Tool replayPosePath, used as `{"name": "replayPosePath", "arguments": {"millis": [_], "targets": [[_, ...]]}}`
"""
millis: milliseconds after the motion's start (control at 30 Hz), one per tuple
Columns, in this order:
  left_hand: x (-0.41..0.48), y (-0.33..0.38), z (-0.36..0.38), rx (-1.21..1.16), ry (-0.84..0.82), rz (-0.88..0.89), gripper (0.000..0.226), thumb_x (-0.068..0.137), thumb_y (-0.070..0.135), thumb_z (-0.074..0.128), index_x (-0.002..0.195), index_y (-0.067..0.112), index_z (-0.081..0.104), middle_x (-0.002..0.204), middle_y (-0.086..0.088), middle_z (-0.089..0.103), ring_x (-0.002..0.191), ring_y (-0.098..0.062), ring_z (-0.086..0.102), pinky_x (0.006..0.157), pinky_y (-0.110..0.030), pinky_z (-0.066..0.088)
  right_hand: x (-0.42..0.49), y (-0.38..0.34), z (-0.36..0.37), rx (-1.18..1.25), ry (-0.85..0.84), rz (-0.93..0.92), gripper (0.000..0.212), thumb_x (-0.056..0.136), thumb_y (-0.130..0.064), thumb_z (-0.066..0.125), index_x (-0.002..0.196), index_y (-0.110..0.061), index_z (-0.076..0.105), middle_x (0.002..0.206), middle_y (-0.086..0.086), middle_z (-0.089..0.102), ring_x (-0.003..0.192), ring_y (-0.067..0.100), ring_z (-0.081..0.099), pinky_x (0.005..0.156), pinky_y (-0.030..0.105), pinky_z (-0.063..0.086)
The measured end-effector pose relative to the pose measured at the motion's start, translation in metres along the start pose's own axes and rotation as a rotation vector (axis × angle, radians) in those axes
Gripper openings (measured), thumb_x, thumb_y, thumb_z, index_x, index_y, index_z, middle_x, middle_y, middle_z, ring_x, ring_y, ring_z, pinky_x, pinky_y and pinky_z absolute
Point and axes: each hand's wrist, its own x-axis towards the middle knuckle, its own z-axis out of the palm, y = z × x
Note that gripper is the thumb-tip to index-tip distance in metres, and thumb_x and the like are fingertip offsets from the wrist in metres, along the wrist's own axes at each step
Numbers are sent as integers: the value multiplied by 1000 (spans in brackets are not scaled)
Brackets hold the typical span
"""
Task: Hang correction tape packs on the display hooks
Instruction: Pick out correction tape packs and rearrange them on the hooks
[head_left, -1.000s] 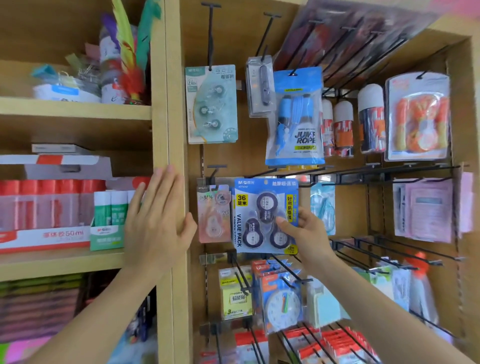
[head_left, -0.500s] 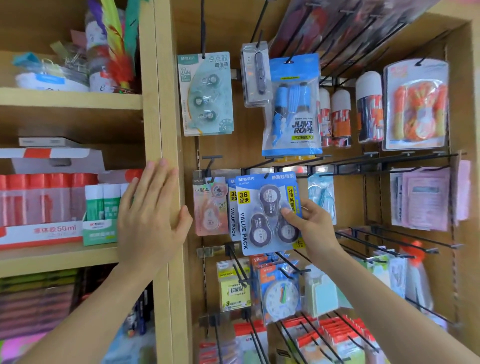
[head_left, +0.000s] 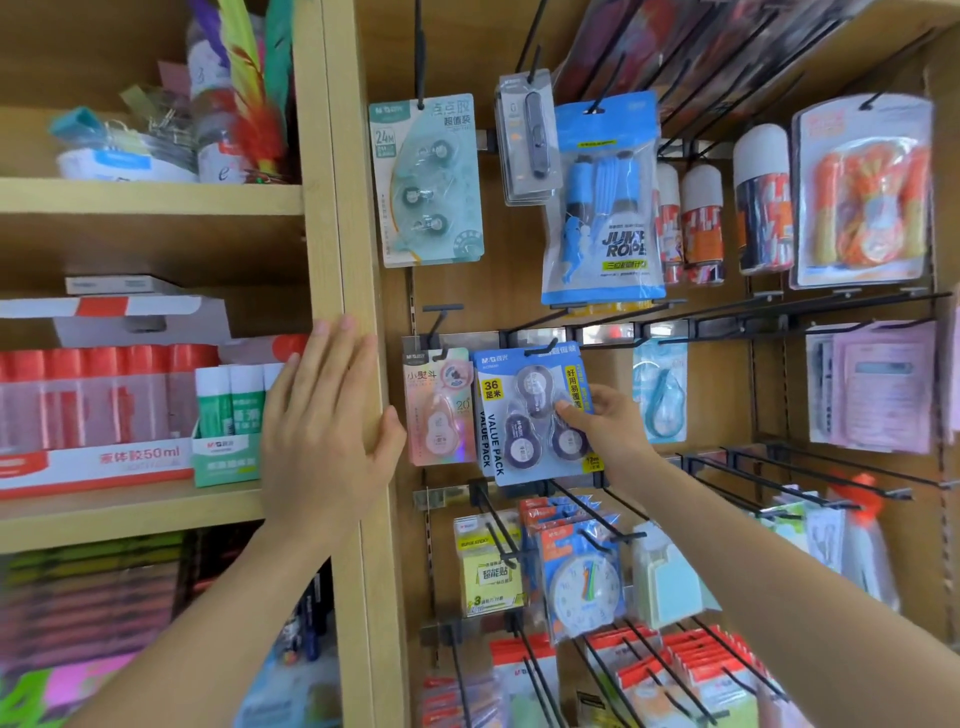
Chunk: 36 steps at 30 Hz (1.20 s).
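Blue correction tape pack (head_left: 522, 415) in the right hand's (head_left: 613, 431) pinch.

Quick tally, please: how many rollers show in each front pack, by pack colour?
Teal pack: 3
Pink pack: 1
Blue pack, pinched by the right hand: 3
Total: 7

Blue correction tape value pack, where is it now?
Head view, centre: the blue value pack sits right of the pink tape pack, gripped by the right hand.
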Motion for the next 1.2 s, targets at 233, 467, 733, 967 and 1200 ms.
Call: {"name": "replayPosePath", "arguments": {"millis": [233,467,733,967,1200], "targets": [[-1,0,-1,1,-2,5,61,95,29,54,151,7,43,161,-9,34,153,-23,24,122,-48,26,18,17,4,-187,13,2,14,88,-28,75,96,-24,65,101,3,73,90,21,71,78,39,59],[-1,0,-2,-13,-30,1,59,97,27,57,150,6,43,162,-10,33,154,-24,22,123,-42,21,-31,-1,7,-760,43,-281,69,82,-33,74,141,-16,43,132,10,51,121,31,50,97,45,46],[-10,17,-21,-132,-149,-105,59,96,25,61,150,13,44,161,-5,36,153,-21,23,124,-32,10,-122,-33,1,-984,-294,-593,59,90,-28,67,144,-18,47,138,0,54,123,26,48,96,38,44],[-93,65,-77,-477,-387,-85,31,85,23,65,115,17,72,110,3,71,104,-18,61,94,-30,42,-191,-14,-25,-934,-301,-640,45,85,-31,62,127,-16,63,119,4,70,110,30,63,86,44,54],[-233,99,-111,-527,-843,-306,28,80,38,67,105,26,74,104,11,73,100,-14,65,86,-31,51,-281,70,-59,-918,-414,-458,40,86,-35,59,121,-17,66,108,5,71,99,31,65,77,42,55]]}}
